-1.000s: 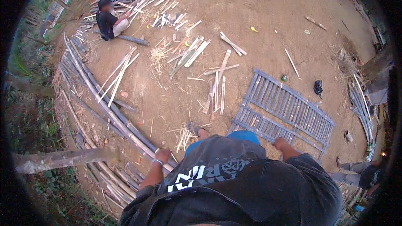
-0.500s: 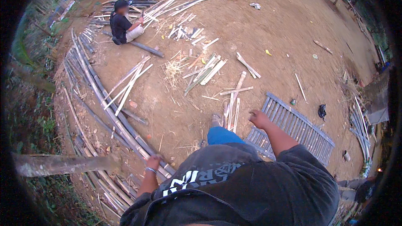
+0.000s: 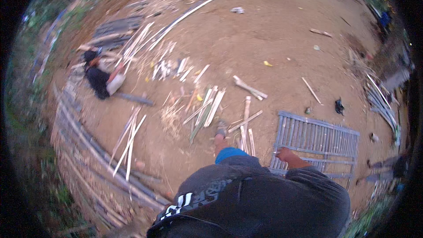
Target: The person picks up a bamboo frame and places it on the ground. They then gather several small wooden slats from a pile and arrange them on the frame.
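Observation:
My right hand (image 3: 286,154) hangs beside my body with its fingers loosely bent and slightly apart; I see nothing in it. In the picture it overlaps the near left part of a slatted bamboo panel (image 3: 319,133) lying on the ground; I cannot tell that they touch. My left hand is out of view. Ahead of my foot (image 3: 221,130) lie split bamboo strips (image 3: 216,106), pale with some green. A crossed group of flat bamboo pieces (image 3: 246,113) lies just right of the foot.
Long bamboo poles (image 3: 88,132) curve along the left, with crossed pale strips (image 3: 130,145) over them. A seated person (image 3: 98,77) holds pale strips at the far left. On the right lie a black bag (image 3: 339,106), a can (image 3: 373,137) and more poles (image 3: 382,103).
My view has turned and shifted, so the ground things sit lower and the poles farther left. My left hand has left the view. The right hand now appears lower, over the panel.

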A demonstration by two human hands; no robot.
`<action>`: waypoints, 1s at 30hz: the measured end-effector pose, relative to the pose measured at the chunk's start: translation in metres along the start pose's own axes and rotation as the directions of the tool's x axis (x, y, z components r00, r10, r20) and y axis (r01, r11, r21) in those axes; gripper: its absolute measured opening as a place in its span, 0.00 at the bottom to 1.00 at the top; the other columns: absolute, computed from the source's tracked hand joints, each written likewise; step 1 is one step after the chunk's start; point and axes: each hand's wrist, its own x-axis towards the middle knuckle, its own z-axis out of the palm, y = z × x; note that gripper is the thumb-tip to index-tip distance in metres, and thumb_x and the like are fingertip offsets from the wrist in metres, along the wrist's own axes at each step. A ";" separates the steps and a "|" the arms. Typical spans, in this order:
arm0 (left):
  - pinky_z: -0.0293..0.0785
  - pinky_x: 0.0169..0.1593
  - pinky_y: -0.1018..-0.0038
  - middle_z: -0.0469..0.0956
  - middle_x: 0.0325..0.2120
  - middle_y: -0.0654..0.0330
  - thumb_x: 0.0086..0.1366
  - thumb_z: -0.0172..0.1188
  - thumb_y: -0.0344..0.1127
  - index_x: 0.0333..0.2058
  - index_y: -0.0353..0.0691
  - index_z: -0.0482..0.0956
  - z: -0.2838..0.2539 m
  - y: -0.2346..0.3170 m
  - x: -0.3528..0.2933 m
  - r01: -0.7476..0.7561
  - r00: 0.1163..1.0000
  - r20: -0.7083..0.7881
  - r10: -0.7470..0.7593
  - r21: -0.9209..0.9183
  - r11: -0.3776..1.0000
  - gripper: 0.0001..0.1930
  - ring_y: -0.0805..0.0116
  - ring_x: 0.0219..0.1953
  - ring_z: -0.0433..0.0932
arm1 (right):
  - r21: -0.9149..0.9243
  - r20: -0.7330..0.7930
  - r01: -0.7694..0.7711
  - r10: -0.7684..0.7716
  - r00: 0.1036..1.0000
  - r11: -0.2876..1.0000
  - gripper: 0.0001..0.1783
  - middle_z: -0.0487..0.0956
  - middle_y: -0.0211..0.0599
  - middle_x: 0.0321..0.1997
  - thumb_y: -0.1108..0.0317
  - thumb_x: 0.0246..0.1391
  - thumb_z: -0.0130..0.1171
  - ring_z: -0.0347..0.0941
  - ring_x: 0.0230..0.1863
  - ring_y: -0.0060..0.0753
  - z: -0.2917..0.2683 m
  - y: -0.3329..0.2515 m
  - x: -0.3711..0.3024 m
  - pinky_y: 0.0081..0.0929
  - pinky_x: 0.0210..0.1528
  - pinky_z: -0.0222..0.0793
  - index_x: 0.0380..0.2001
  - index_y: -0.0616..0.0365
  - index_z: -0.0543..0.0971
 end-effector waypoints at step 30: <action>0.75 0.42 0.67 0.81 0.30 0.54 0.63 0.57 0.39 0.36 0.33 0.80 -0.480 0.835 0.683 -0.725 0.689 0.459 0.561 0.446 0.525 0.13 0.65 0.36 0.77 | 0.468 0.858 -0.287 0.508 -0.081 -0.836 0.14 0.80 0.50 0.47 0.63 0.48 0.58 0.77 0.50 0.47 -0.223 -0.030 0.190 0.42 0.51 0.73 0.37 0.55 0.84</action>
